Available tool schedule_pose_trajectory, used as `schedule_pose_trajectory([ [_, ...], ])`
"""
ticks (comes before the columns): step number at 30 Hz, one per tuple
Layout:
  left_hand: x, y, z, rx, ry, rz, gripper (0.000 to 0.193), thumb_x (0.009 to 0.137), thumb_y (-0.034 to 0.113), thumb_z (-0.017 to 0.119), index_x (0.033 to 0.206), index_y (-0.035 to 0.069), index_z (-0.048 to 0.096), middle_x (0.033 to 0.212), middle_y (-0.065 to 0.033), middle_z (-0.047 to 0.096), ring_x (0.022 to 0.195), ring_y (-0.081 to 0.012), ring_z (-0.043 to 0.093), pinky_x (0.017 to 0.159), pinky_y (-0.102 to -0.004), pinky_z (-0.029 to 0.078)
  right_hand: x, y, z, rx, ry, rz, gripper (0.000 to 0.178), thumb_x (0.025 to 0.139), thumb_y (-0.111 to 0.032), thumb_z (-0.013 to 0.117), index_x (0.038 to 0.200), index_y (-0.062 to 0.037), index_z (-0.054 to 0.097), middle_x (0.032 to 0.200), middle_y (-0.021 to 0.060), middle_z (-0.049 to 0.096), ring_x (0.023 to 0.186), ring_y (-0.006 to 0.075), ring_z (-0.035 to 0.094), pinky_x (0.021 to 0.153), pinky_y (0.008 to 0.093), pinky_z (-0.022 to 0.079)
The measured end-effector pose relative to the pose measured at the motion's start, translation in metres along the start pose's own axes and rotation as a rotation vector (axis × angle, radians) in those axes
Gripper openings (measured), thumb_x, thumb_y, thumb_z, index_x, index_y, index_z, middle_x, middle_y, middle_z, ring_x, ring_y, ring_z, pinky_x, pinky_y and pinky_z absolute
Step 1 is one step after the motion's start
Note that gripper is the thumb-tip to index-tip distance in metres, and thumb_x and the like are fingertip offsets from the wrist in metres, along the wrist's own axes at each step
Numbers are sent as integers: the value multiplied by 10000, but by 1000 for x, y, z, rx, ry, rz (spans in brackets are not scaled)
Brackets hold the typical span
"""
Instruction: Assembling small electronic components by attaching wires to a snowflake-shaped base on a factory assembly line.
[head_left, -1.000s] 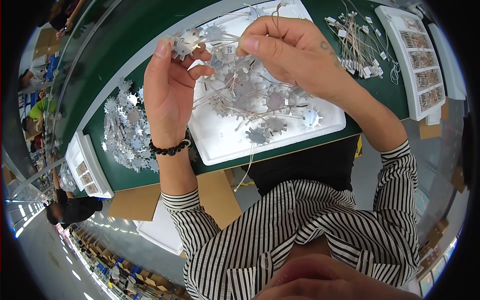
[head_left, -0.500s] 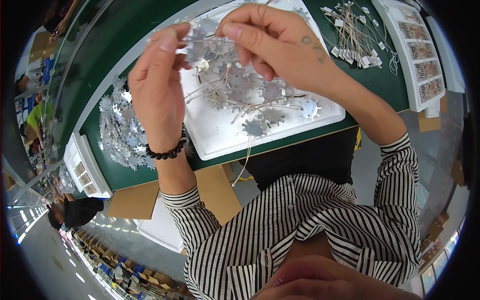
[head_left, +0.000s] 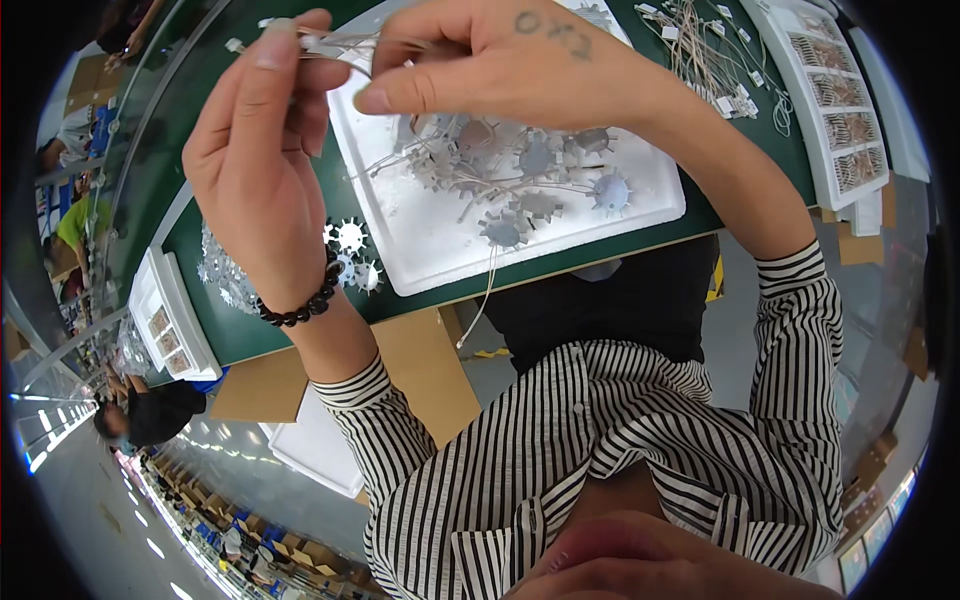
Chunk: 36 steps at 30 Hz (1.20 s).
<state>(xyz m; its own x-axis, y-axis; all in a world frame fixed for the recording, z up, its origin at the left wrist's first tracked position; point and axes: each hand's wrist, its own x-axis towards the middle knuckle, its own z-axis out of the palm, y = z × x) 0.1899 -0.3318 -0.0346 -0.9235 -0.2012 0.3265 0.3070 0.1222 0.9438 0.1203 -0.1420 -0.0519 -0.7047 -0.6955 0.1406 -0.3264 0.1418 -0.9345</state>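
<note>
Thin brown-and-white wires with small white connector ends stretch between my hands over the far left of the tray. My left hand pinches them near the connectors, thumb against fingertips. On their other side my right hand is closed around them, its fingers curled and partly hidden. Whether a metal disc hangs on these wires is out of sight. Below the hands, the white foam tray bears a heap of silvery toothed metal discs, several with wires attached. One wire droops over the tray's near edge.
Loose toothed discs lie on the green table left of the tray, partly behind my left arm. At the far right are a bundle of wires with connectors and a white compartment tray. Another white tray stands at left, with cardboard below.
Both hands have moved left, and my right hand has turned over more. A metal disc showed between them before; now wires with connectors show there. More loose discs are visible beside my left wrist.
</note>
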Motion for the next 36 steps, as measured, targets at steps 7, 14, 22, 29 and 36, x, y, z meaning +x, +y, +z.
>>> schedule_pose_trajectory([
  [7, -5, 6, -51, 579, 139, -89, 265, 970, 187, 666, 1134, -7, 739, 931, -94, 747, 666, -119, 574, 607, -213, 450, 17, 26, -7, 162, -260, -153, 304, 1022, -278, 596, 1161, -8, 617, 775, 83, 621, 624, 117, 490, 548, 258, 383],
  [14, 0, -64, -124, 1494, -378, 567, 283, 919, 194, 730, 1138, 15, 732, 896, -42, 732, 680, -151, 596, 657, -260, 501, -5, -13, 0, -293, 122, -87, 382, 1015, -362, 583, 1146, -5, 612, 905, 118, 631, 730, 181, 532, 619, 325, 428],
  [22, 5, -54, -90, 1019, -112, 13, 270, 904, 110, 731, 1133, -22, 679, 1046, -95, 688, 797, -154, 629, 766, -271, 528, -10, -8, -26, -68, -14, 295, 282, 1021, -273, 571, 1107, -6, 601, 896, 88, 599, 734, 157, 530, 661, 287, 442],
  [29, 10, -35, 3, -303, 192, -171, 263, 892, 19, 727, 1131, -36, 631, 995, -113, 651, 819, -155, 631, 799, -279, 569, -25, 19, 0, 299, 309, -43, 137, 963, -151, 674, 979, -17, 699, 589, -51, 466, 507, 40, 334, 491, 180, 277],
  [36, 0, -40, 27, -178, 174, -66, 279, 904, 2, 706, 1162, -31, 608, 950, -103, 672, 846, -181, 673, 829, -279, 574, -27, 13, -1, 163, 384, -6, 112, 937, -132, 694, 937, -20, 697, 571, -68, 432, 522, 40, 309, 508, 192, 266],
])
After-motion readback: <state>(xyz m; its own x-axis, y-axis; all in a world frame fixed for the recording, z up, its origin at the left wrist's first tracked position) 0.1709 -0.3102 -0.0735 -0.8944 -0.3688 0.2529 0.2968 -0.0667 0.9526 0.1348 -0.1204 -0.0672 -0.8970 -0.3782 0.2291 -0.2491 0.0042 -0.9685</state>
